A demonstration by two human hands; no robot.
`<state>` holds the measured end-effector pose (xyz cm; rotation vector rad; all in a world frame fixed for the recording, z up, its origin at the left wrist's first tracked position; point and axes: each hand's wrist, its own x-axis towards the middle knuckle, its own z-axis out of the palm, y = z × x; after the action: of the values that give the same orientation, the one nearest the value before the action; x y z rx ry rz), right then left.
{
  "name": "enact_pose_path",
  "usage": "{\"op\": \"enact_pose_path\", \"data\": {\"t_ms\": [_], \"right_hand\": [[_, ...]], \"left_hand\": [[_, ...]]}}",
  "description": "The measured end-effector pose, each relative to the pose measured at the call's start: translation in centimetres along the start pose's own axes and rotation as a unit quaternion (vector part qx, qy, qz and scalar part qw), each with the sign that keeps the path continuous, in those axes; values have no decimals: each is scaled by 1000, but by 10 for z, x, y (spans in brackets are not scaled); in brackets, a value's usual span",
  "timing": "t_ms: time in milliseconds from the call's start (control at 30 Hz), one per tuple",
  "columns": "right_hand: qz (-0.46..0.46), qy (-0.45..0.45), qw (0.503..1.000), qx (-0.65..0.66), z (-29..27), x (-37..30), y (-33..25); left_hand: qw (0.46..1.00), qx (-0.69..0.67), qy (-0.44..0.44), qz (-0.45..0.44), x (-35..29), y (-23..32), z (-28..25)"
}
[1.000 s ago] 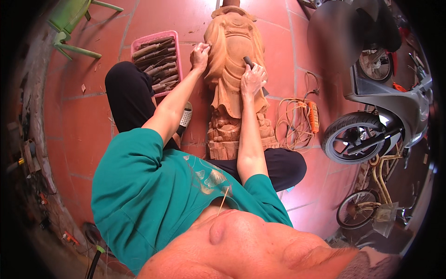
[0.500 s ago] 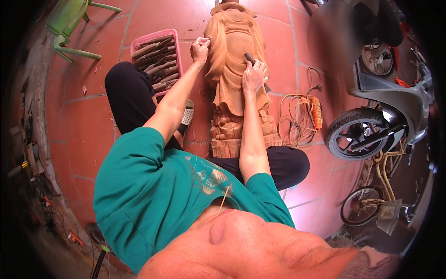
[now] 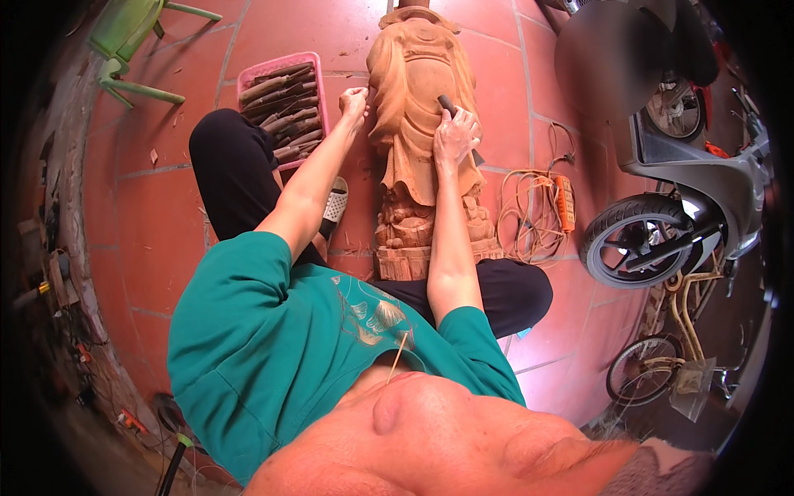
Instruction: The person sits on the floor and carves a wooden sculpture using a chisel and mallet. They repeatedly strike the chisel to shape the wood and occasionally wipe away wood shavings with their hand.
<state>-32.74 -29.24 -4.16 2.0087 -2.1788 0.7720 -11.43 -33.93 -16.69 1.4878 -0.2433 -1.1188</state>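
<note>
A carved wooden statue (image 3: 423,87), a robed figure with a round belly, lies on its back on the floor before me, its base towards my crossed legs. My right hand (image 3: 456,139) rests over the robe on its right half, fingers wrapped round a carving chisel (image 3: 447,104). The dark handle end sticks out above the fist, and a grey flat part shows below it. My left hand (image 3: 354,104) is closed in a pinch just left of the statue's edge, apart from it. Whatever it holds is too small to make out.
Left of the statue, a pink basket (image 3: 323,95) holds several brown-handled tools (image 3: 285,103). On the right lie an orange power strip (image 3: 565,203) and its coiled cord (image 3: 519,207). A motorbike (image 3: 703,182) and a bicycle (image 3: 653,368) stand farther right; a green chair (image 3: 124,29) is far left.
My left hand has drawn back from the statue's edge, slightly left and towards me. My right hand keeps its place on the statue with the chisel in it.
</note>
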Motion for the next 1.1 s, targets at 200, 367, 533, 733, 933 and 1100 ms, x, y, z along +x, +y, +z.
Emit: {"op": "enact_pose_path", "data": {"t_ms": [200,367,533,733,933,1100], "right_hand": [[2,-16,1000,24,0,-2,-15],[16,-24,999,16,-2,0,-5],[-4,3,1000,21,2,0,-4],[20,-28,999,37,-3,-1,-11],[-5,4,1000,17,2,-1,-5],[-4,10,1000,-1,4,2,-10]], "left_hand": [[999,7,-23,-44,26,13,-7],[989,136,-57,8,-5,37,-2],[994,87,-61,41,-22,42,-10],[995,86,-31,39,-27,46,-7],[987,74,-100,105,-34,77,9],[913,223,37,340,0,87,12]]}}
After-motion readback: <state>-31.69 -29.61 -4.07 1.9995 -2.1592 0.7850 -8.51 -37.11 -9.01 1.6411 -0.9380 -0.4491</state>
